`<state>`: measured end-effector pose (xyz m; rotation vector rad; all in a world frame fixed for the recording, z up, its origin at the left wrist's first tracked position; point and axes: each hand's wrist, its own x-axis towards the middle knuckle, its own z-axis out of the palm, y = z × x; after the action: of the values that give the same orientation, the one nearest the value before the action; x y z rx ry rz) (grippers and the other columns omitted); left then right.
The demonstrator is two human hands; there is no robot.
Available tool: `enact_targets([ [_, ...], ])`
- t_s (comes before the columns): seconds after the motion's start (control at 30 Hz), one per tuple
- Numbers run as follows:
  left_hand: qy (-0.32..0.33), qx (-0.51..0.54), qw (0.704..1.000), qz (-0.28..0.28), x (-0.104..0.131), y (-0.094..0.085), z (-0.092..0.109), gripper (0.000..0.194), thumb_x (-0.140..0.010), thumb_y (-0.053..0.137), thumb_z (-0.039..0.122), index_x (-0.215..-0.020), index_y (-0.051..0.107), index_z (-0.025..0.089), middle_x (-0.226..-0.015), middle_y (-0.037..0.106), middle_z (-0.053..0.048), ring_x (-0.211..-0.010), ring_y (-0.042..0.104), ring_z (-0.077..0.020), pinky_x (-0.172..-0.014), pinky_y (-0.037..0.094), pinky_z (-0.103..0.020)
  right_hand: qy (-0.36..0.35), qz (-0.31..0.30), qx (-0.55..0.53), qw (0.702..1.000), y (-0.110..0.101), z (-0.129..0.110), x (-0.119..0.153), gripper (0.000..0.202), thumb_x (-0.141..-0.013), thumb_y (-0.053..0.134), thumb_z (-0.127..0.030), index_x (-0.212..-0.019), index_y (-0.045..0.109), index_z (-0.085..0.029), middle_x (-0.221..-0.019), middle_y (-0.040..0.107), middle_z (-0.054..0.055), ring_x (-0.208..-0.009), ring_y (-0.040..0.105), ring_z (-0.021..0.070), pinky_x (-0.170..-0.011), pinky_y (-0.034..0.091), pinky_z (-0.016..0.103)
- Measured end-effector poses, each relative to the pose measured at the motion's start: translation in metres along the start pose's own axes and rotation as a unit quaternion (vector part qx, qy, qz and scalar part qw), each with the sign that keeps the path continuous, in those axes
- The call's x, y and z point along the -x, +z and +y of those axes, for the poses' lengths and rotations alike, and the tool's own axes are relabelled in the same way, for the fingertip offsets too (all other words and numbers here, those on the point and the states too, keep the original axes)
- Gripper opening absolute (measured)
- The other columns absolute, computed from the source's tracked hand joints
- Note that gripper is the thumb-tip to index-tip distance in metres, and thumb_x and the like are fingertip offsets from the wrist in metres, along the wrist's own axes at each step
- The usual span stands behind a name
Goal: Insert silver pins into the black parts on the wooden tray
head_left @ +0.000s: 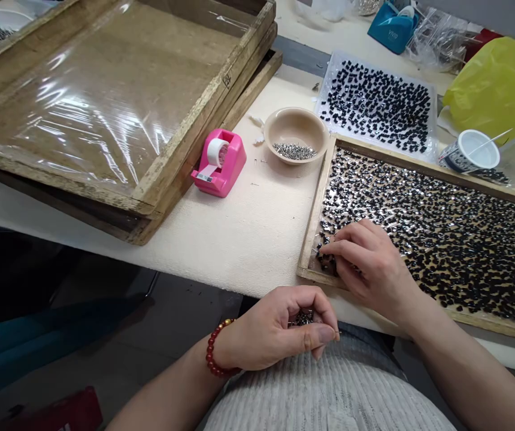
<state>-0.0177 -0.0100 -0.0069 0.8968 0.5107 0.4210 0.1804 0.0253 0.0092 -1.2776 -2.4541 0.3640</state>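
Black beads (pixel 464 239) lie across the wooden tray (pixel 317 209), under our right hand (pixel 374 266), narrowed to a pinch at the tray's left end; off its near edge, our left hand (pixel 275 332) curls around small dark bits (pixel 303 318).

Pink tape dispenser (pixel 229 169) (white roll (pixel 215 153)), yellow bag (pixel 496 85)
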Motion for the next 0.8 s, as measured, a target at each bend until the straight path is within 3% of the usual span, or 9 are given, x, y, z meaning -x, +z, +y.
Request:
enact_targets([
  [0.67, 0.006, 0.0, 1.0, 0.017, 0.0019, 0.0005, -0.0031, 0.017, -0.086, 0.056, 0.029, -0.081, 0.055, 0.013, -0.066, 0.052, 0.0, -0.058, 0.049, -0.0081, -0.057, 0.041, -0.02, 0.012, 0.0, 0.003, 1.0, -0.0054, 0.0025, -0.0008, 0.009, -0.082, 0.055, -0.015, -0.087, 0.062, -0.016, -0.087, 0.06, 0.006, -0.081, 0.05, 0.0175, -0.073, 0.041, 0.034],
  [0.8, 0.002, 0.002, 1.0, 0.014, 0.0023, -0.0008, -0.0043, 0.017, -0.087, 0.055, 0.03, -0.083, 0.054, 0.013, -0.07, 0.053, -0.001, -0.058, 0.05, -0.0081, -0.057, 0.042, -0.02, 0.001, -0.013, 0.003, 1.0, -0.0041, 0.0006, -0.0029, 0.015, -0.079, 0.053, -0.01, -0.088, 0.064, -0.017, -0.088, 0.059, 0.006, -0.081, 0.048, 0.018, -0.072, 0.039, 0.035],
])
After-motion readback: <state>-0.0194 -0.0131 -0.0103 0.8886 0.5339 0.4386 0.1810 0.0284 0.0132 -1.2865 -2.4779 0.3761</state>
